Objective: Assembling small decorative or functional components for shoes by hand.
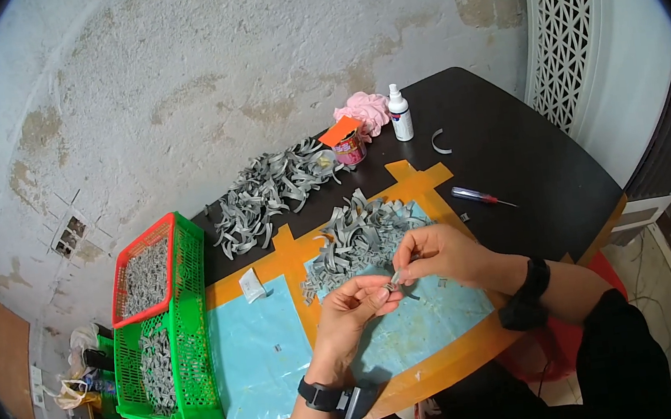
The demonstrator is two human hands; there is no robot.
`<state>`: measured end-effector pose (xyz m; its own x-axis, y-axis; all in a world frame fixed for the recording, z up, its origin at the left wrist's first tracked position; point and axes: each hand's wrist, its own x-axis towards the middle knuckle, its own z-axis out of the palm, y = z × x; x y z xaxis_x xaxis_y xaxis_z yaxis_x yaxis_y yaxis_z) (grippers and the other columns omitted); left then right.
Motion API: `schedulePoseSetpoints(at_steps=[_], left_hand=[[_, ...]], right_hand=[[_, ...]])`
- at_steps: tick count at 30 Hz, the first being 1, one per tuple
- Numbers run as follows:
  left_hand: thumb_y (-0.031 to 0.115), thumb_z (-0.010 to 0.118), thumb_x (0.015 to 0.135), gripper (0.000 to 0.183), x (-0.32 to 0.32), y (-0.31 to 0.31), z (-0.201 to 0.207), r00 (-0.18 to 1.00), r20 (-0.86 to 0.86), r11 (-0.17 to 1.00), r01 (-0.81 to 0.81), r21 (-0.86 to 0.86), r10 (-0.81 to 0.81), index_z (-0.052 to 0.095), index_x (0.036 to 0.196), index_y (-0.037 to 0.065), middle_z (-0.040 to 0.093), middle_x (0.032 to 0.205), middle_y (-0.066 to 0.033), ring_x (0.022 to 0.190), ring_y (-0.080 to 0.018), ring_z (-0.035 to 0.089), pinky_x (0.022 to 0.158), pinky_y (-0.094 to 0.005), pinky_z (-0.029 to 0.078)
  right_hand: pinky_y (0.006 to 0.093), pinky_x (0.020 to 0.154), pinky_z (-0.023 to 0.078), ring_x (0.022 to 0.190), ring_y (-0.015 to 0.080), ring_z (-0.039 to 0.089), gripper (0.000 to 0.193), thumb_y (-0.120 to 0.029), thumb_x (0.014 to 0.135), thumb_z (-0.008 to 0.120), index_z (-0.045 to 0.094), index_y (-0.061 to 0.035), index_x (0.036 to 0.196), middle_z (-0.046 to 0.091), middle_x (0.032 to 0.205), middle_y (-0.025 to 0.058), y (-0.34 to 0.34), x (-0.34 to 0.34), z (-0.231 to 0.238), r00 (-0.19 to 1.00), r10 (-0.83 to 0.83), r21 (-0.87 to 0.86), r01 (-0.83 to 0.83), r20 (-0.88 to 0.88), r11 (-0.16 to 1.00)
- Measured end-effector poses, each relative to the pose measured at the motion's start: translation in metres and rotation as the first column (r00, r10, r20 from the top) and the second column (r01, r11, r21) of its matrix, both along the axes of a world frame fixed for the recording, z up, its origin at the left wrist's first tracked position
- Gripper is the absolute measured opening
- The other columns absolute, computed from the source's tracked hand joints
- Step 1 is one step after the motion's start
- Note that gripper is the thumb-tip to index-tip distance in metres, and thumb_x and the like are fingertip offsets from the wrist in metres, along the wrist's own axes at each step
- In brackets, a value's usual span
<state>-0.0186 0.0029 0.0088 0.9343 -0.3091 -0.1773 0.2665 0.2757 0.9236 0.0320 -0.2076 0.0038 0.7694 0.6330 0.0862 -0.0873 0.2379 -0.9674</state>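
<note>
My left hand [356, 306] pinches a small grey piece [394, 282] between thumb and fingertips. Closing on the same piece from the other side, my right hand [439, 257] has its thumb and forefinger pressed together. The exact shape of the piece is mostly hidden by my fingers. Both hands are above a light blue sheet [416, 333] taped to the table. Just beyond them lies a heap of curved grey strips [362, 227], with smaller grey pieces [330, 274] along its near left side.
A green basket [192, 333] with a red basket [116, 296] on it stands left, both holding grey pieces. More curved strips [263, 193] lie by the wall. Further right are a can [351, 150], pink cloth [363, 111], white spray bottle [400, 115] and screwdriver [474, 194].
</note>
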Motion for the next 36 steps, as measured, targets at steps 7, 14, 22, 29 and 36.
schedulePoseSetpoints(at_steps=[7,14,22,29,36], left_hand=[[0.001,0.059,0.089,0.016,0.0,-0.002,0.0,0.991,0.128,0.993,-0.043,0.111,0.029,0.063,0.104,-0.001,0.068,0.094,-0.013,0.085,-0.0178,0.067,0.076,-0.0261,0.055],[-0.001,0.059,0.089,0.017,0.001,-0.002,0.001,0.987,0.152,0.998,-0.052,0.026,0.047,0.062,0.106,-0.003,0.068,0.096,-0.0136,0.089,-0.0201,0.068,0.08,-0.0291,0.056],[0.0,0.059,0.089,0.015,0.001,-0.003,0.001,0.986,0.154,0.998,-0.064,0.008,0.062,0.062,0.104,-0.002,0.068,0.094,-0.0139,0.087,-0.0188,0.068,0.079,-0.028,0.056],[0.004,0.06,0.09,0.018,0.002,0.003,0.001,0.991,0.117,0.996,-0.067,0.057,0.06,0.062,0.107,-0.003,0.067,0.098,-0.0126,0.089,-0.0184,0.067,0.081,-0.0288,0.055],[0.003,0.059,0.091,0.017,0.002,0.003,0.002,0.995,0.099,0.995,-0.017,0.097,0.007,0.062,0.106,-0.003,0.068,0.096,-0.0111,0.086,-0.0166,0.067,0.079,-0.0264,0.054]], right_hand=[[0.026,0.075,0.049,0.081,0.0119,0.06,0.01,-0.001,0.084,0.064,0.058,-0.003,0.091,0.063,0.089,0.0051,0.002,-0.003,-0.002,0.984,0.005,0.019,-0.001,-0.18,1.0],[0.0257,0.077,0.048,0.086,0.0117,0.059,0.008,-0.004,0.086,0.064,0.057,-0.0062,0.09,0.062,0.094,0.0039,0.005,-0.006,-0.004,0.949,0.006,0.106,0.029,-0.315,0.994],[0.024,0.077,0.047,0.084,0.0112,0.06,0.015,-0.007,0.087,0.063,0.062,-0.0006,0.1,0.065,0.093,0.0057,0.006,-0.007,-0.011,0.964,-0.004,0.116,0.035,-0.264,0.993],[0.027,0.079,0.049,0.089,0.0133,0.061,0.019,-0.003,0.087,0.061,0.065,0.003,0.105,0.066,0.1,0.0085,0.002,-0.006,0.003,0.995,-0.038,-0.032,0.035,-0.088,0.999],[0.0249,0.078,0.049,0.087,0.0109,0.062,0.026,-0.005,0.085,0.064,0.061,0.003,0.11,0.067,0.096,0.009,0.002,-0.008,0.005,0.992,-0.071,-0.038,0.068,-0.1,0.997]])
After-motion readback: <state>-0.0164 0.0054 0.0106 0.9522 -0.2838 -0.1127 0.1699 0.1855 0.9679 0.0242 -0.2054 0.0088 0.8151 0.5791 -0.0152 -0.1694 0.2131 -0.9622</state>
